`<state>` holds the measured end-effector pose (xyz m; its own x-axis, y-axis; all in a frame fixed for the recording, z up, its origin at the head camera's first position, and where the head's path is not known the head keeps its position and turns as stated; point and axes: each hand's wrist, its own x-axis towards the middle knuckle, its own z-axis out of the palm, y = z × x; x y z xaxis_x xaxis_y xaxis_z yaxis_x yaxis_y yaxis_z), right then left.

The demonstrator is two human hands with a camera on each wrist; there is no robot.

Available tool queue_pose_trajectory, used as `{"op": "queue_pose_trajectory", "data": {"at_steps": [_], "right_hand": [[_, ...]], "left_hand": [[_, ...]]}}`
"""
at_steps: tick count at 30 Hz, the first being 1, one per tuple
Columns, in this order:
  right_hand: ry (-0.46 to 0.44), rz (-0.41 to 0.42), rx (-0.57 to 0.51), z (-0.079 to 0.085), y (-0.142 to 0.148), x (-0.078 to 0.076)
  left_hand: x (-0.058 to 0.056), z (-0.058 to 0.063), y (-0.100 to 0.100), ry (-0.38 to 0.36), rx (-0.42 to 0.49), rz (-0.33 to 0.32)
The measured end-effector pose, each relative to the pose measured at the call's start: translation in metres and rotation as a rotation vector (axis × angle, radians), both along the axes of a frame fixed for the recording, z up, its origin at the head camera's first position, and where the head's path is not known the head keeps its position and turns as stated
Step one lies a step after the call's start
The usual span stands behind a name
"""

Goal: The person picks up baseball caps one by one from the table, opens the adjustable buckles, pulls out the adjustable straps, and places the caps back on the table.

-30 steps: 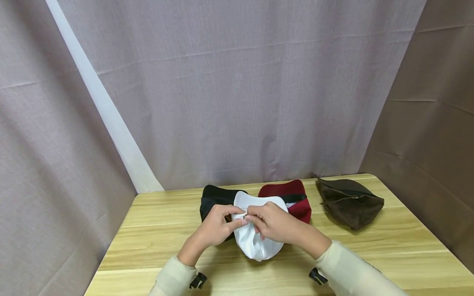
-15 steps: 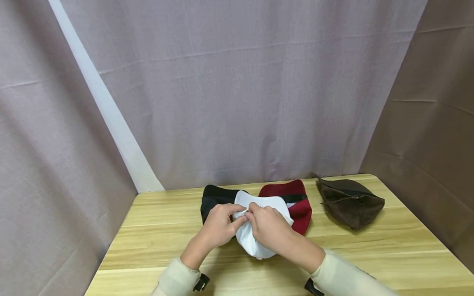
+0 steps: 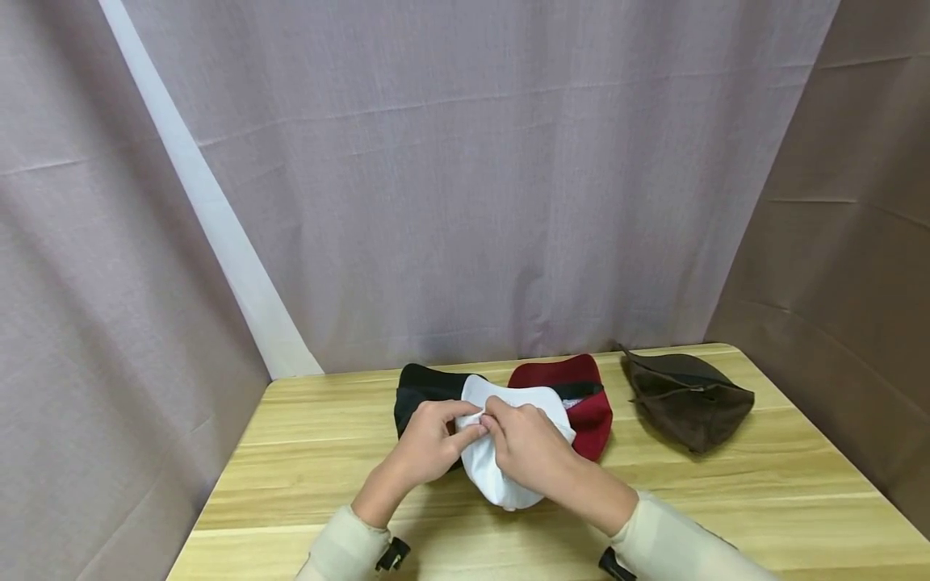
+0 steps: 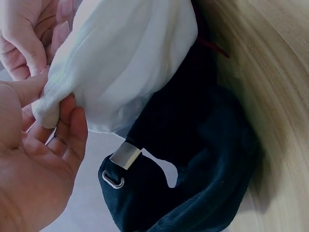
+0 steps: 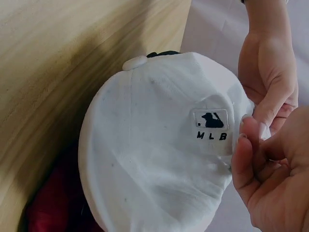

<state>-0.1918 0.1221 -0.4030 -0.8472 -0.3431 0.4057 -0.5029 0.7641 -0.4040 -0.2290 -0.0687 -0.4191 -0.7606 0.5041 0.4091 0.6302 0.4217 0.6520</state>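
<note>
Ahead of me over the desk (image 3: 327, 432), a white baseball cap (image 3: 488, 476) points lengthwise away, brim (image 3: 541, 398) far and crown near, my left hand (image 3: 429, 442) and right hand (image 3: 534, 448) equally close, pinching its edge side by side.

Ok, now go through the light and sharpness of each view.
Head: fairly even light, a soft shadow on the table below the white cap; left wrist: the black cap sinks to near-black, hiding its folds, while its metal clasp shows bright; right wrist: the MLB lettering is readable, the red cap in deep shadow.
</note>
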Motion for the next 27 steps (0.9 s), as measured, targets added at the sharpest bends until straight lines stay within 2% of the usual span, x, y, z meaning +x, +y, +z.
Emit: {"op": "queue_pose_trajectory", "data": {"at_steps": [9,16,22,27], "right_hand": [[0.016,0.158,-0.037,-0.001,0.011,-0.007],[0.036,0.255,-0.063,-0.004,0.019,-0.013],[-0.001,0.279,-0.089,-0.006,0.022,-0.015],[0.018,0.244,-0.102,-0.007,0.022,-0.014]], "left_hand": [[-0.003,-0.002,-0.003,-0.06,0.029,-0.049],[-0.006,-0.004,-0.005,-0.067,0.052,-0.086],[-0.007,-0.006,-0.005,-0.064,0.071,-0.085],[-0.007,-0.006,-0.004,-0.053,0.083,-0.067]]}}
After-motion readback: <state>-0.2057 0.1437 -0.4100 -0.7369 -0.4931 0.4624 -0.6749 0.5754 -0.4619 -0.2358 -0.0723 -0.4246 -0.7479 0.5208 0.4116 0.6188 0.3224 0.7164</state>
